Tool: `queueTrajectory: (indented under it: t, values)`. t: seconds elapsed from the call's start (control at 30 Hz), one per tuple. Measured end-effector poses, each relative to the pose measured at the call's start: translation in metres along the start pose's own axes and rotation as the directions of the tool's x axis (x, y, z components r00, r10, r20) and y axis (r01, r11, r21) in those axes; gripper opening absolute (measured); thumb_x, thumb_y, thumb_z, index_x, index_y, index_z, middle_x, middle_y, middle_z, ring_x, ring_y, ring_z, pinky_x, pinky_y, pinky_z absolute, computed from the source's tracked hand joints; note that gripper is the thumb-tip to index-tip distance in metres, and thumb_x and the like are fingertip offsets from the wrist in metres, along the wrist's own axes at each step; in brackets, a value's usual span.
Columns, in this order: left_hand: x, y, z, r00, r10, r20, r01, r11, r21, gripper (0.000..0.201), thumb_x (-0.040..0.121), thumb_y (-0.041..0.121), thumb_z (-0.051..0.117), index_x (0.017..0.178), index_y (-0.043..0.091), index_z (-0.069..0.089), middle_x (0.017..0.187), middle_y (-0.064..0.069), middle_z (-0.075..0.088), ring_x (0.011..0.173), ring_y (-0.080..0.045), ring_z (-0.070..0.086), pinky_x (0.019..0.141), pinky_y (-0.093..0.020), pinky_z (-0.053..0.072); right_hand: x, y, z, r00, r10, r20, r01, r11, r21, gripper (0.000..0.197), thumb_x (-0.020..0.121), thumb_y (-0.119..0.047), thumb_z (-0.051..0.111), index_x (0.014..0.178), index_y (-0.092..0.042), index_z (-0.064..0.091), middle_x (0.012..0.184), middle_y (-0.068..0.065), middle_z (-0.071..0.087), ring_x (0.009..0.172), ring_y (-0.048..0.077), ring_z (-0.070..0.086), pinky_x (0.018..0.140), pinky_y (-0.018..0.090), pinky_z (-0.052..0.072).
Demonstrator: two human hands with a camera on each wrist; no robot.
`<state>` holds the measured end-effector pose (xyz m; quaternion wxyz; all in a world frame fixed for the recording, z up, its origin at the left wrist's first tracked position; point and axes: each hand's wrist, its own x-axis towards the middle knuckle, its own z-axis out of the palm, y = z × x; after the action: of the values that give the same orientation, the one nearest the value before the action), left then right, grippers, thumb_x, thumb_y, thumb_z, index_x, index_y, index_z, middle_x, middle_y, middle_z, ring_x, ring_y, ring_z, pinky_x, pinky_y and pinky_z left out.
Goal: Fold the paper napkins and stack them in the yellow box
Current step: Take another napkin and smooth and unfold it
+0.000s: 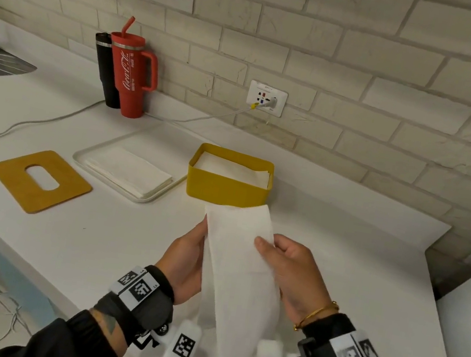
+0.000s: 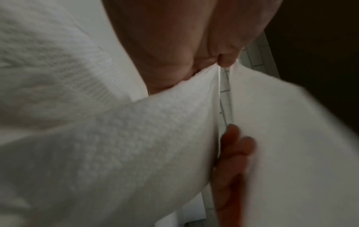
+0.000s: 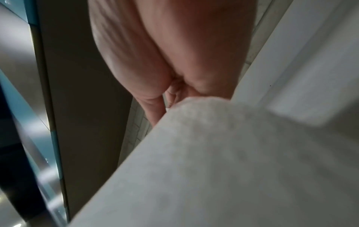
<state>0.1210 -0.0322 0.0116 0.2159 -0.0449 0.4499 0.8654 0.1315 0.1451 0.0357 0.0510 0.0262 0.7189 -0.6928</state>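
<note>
Yellow box (image 1: 226, 187) in head view only

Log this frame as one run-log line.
stage: folding | held: napkin in left hand and right hand | yellow box: holds napkins | tray stack: waiting

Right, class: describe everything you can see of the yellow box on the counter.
The yellow box is a low, open-topped rectangular container with rounded corners, plain mustard-yellow walls and a smooth look, perhaps plastic or metal. It stands upright on the white counter near the brick wall, just right of the white tray. Inside, white napkins lie flat, filling it almost to the rim. The far end of the napkin held in both hands overlaps its front wall in the head view; whether they touch cannot be told.
</note>
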Motion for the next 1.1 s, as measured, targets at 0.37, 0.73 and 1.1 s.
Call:
queueTrajectory:
  t: [0.37,0.73,1.1]
  values:
    - [-0.001,0.000,-0.003,0.999,-0.032,-0.030,0.033,0.999,0.031,0.068,0.101,0.067,0.024,0.143,0.023,0.054,0.135,-0.010,0.067,0.124,-0.029,0.064,0.106,-0.048,0.047,0.010,0.017,0.019,0.995,-0.002,-0.103,0.000,1.000,-0.019,0.027,0.097,-0.026,0.066,0.094,0.000,0.070,0.098,0.020,0.073,0.103,0.044,0.066,0.094,0.056,0.052]
    - [0.002,0.002,-0.001,0.996,0.013,-0.086,-0.003,0.993,0.116,0.046,0.105,0.041,0.048,0.134,0.008,0.060,0.121,-0.014,0.073,0.113,-0.030,0.070,0.099,-0.047,0.053,0.006,0.024,0.012,0.999,0.039,-0.003,-0.039,0.999,0.009,0.025,0.086,-0.020,0.080,0.107,-0.010,0.071,0.101,0.005,0.078,0.095,0.025,0.075,0.092,0.049,0.059]
    - [-0.008,0.017,-0.008,0.991,0.078,-0.107,-0.061,0.987,0.151,0.043,0.103,0.041,0.050,0.130,0.009,0.062,0.118,-0.012,0.075,0.110,-0.030,0.072,0.097,-0.048,0.054,0.007,0.015,-0.008,0.987,0.127,0.104,-0.129,0.992,0.016,0.062,0.072,-0.056,0.075,0.117,-0.013,0.069,0.108,0.006,0.077,0.100,0.020,0.073,0.091,0.037,0.057]
